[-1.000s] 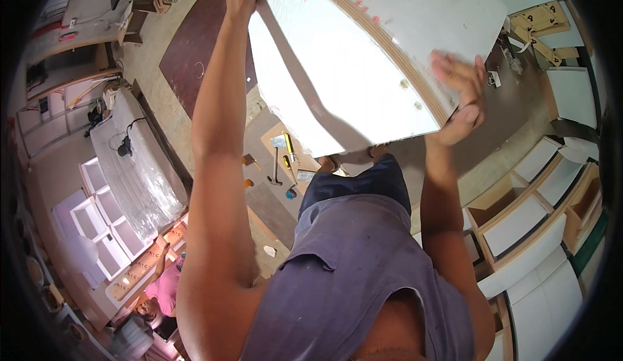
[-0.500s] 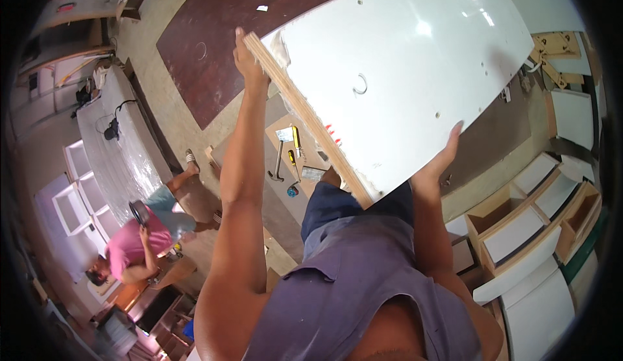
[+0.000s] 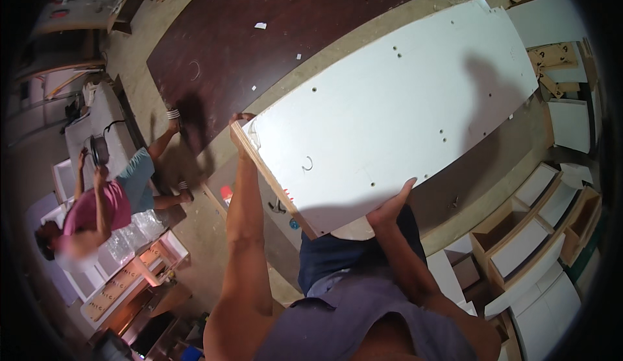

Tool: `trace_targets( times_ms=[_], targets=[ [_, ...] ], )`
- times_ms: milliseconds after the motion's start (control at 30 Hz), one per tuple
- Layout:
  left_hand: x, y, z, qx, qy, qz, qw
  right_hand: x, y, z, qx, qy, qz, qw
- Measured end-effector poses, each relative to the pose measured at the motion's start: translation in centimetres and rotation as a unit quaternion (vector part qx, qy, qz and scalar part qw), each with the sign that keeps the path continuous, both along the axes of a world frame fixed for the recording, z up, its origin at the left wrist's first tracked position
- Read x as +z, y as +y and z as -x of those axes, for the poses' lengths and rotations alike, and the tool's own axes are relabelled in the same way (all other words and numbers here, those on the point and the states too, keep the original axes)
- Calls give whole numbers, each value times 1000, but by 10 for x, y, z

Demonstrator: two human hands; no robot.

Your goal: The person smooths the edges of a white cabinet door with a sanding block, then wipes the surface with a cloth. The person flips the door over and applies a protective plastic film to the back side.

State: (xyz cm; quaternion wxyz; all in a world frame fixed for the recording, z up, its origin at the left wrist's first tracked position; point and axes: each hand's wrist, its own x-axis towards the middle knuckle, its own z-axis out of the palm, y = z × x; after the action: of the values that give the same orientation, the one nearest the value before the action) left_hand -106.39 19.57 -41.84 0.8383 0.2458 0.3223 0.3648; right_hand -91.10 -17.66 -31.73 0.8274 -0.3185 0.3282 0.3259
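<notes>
A large white panel (image 3: 376, 121) spreads out before me, dotted with small drilled holes, with a raw wooden edge along its left end. A curved pencil-like mark and some red writing show on its white face. My left hand (image 3: 241, 126) is closed round the far corner of that left end, its fingers partly hidden by the board. At the near long edge, my right hand (image 3: 391, 206) grips the panel with the thumb along the edge and the fingers underneath, out of sight. Shadows fall across the right part and near edge.
A dark red-brown sheet (image 3: 259, 43) lies on the floor beyond the panel. A hammer (image 3: 277, 205) and a blue round tool (image 3: 294, 223) show left of the panel's corner. At left, a person in pink (image 3: 107, 208) holds a dark round object. White-and-wood cabinet parts (image 3: 519, 247) stand at right.
The panel has swung down and nearer, its left end now lower in view and covering more of the floor tools. Both hands moved with it. The person at left has stepped farther ahead.
</notes>
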Motion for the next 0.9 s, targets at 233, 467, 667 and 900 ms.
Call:
trace_targets(
  times_ms=[233, 467, 667, 900],
  targets=[
    [-51, 18, 24, -36, -94, 68, 993, -42, 29, 36, -7, -30, 23, 999],
    [-59, 13, 20, -12, -100, 113, 989, -57, 7, 34, 30, -41, -24, 998],
    [-65, -61, 63, -188, 226, -163, 942, -97, -73, -29, 146, -100, 192, 965],
    [17, -147, 90, -18, 324, 179, 929, -76, -187, -291, 87, -151, 421, 890]
  ],
)
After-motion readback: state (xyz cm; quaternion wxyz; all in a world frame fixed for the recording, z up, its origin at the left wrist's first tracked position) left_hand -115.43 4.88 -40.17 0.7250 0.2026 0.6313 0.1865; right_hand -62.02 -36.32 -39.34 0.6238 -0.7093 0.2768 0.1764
